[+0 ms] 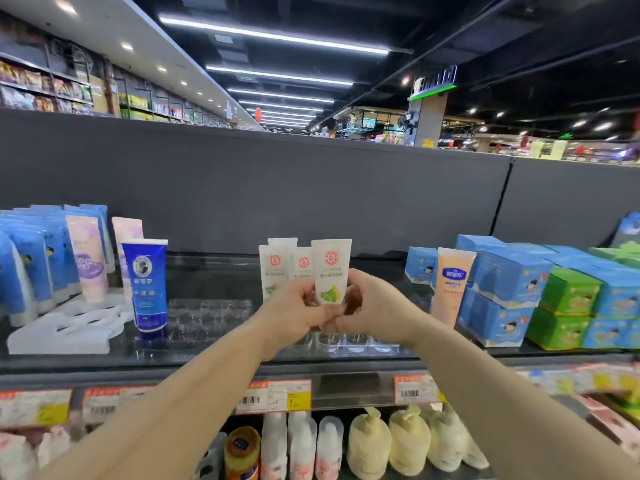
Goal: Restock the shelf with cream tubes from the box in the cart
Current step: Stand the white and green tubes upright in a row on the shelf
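A white cream tube point(330, 268) with a red seal and a green leaf print stands upright over the top shelf point(214, 278). Both hands hold its lower end: my left hand point(294, 311) grips it from the left, my right hand point(372, 306) pinches it from the right. Just behind it stand three more white tubes of the same kind point(277, 268). A clear plastic holder tray point(349, 341) with round slots lies under my hands. The box and the cart are out of view.
A dark blue tube point(147, 284) and blue and pink tubes point(86, 258) stand at the left in a white holder. An orange tube point(450, 282) and stacked blue and green boxes point(561, 299) fill the right. Price tags point(277, 396) line the shelf edge; bottles point(370, 441) sit below.
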